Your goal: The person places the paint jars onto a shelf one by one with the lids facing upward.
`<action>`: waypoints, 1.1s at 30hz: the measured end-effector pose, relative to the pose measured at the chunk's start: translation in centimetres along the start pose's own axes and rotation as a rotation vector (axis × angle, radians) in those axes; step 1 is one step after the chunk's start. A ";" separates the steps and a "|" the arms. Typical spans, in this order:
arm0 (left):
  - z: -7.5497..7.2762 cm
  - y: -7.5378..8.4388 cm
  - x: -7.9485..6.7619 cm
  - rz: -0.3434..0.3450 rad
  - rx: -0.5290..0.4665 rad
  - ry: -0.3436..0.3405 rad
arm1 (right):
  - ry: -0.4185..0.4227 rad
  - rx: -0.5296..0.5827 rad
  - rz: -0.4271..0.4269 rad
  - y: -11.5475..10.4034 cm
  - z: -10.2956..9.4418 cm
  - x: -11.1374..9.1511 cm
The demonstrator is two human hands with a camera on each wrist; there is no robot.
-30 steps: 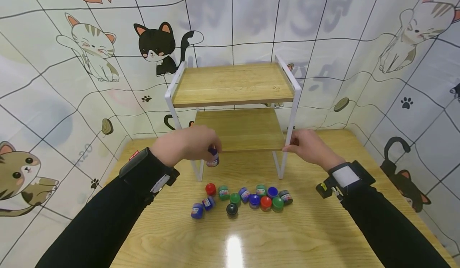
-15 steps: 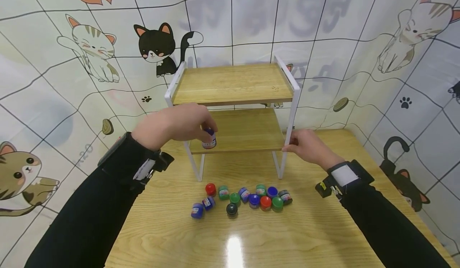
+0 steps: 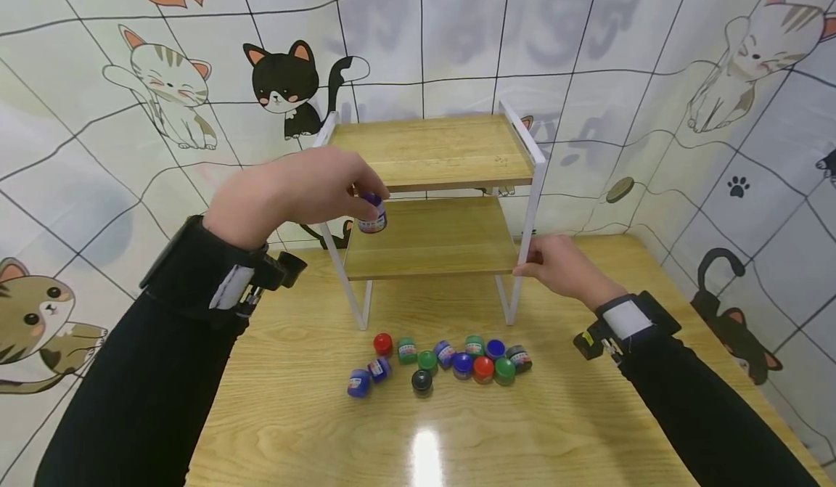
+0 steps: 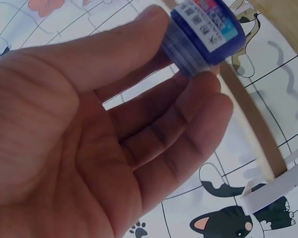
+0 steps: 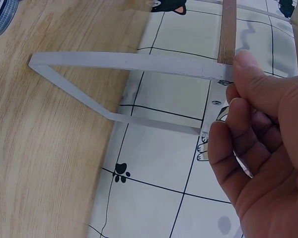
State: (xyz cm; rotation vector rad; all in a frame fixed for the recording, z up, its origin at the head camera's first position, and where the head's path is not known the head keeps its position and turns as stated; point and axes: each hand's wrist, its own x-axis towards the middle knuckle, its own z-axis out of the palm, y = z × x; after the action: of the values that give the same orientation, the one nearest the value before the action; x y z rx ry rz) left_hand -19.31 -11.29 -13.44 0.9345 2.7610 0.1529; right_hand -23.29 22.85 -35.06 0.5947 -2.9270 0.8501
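Note:
My left hand [image 3: 294, 191] pinches a small paint jar [image 3: 372, 220] with a blue lid between thumb and fingers, at the front left of a two-tier shelf [image 3: 427, 244]. The left wrist view has the jar [image 4: 211, 32] tipped, its printed label showing. My right hand [image 3: 563, 265] grips the white metal frame at the right front corner of the lower board. In the right wrist view, thumb and fingers pinch that frame [image 5: 134, 61] beside the board's brown edge. Both wooden boards are bare where they show; my left hand hides part of the left side.
Several paint jars lie or stand on the wooden table [image 3: 313, 422] before the shelf, among them a red jar [image 3: 382, 344], a black jar [image 3: 421, 381] and a blue jar [image 3: 358, 383]. Behind the shelf hangs a cat-patterned cloth [image 3: 451, 44].
My left hand has lifted the paint jar up and a little left, from below the lower board's front edge to just under the upper board's level. My right hand has stayed in place.

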 end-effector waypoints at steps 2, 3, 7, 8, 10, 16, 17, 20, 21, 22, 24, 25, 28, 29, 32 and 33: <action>-0.4 0.0 -0.1 -0.014 0.004 0.022 | 0.001 0.001 -0.003 -0.1 -0.1 0.0; -0.6 -0.1 -0.1 -0.022 0.011 0.035 | 0.001 0.001 -0.002 -0.1 -0.1 0.0; -1.1 -0.5 0.0 -0.049 0.036 0.067 | 0.004 0.001 -0.005 -0.1 -0.2 0.0; -1.1 -0.6 0.1 -0.056 0.038 0.074 | 0.005 0.001 -0.005 -0.1 -0.2 0.0; -1.2 -0.9 0.2 -0.063 0.041 0.089 | 0.008 0.002 -0.008 -0.1 -0.3 0.0; -1.3 -1.9 0.4 -0.094 0.036 0.133 | 0.020 0.000 -0.025 -0.2 -0.4 0.0; -1.3 -2.1 0.4 -0.096 0.036 0.138 | 0.020 0.000 -0.028 -0.2 -0.4 0.0; -1.5 -2.7 0.6 -0.102 0.035 0.154 | 0.017 -0.006 -0.022 -0.1 -0.3 0.0; -1.5 -2.9 0.6 -0.105 0.032 0.158 | 0.016 -0.008 -0.020 -0.1 -0.3 0.0; -1.5 -3.1 0.7 -0.108 0.027 0.166 | 0.013 -0.008 -0.019 -0.1 -0.3 0.0; -1.4 -3.6 0.8 -0.118 0.016 0.182 | 0.009 -0.005 -0.017 0.0 -0.2 0.0; -1.4 -3.9 0.9 -0.123 0.012 0.190 | 0.008 -0.004 -0.017 0.0 -0.2 0.0; -1.0 -4.6 1.3 -0.137 -0.003 0.212 | 0.007 0.002 -0.016 0.0 -0.2 0.0; -0.9 -4.9 1.5 -0.141 -0.002 0.218 | 0.008 0.002 -0.016 0.0 -0.2 0.0; -0.7 -5.6 1.8 -0.150 0.008 0.236 | 0.008 0.006 -0.016 0.0 -0.1 0.0; -0.7 -5.8 1.9 -0.153 0.009 0.242 | 0.009 0.007 -0.016 0.0 -0.1 0.0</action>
State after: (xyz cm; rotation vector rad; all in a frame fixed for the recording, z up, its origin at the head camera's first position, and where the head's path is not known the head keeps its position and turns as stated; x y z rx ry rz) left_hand -24.32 -14.76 -14.07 0.7463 3.0433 0.2425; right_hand -23.27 22.88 -34.96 0.6119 -2.9083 0.8587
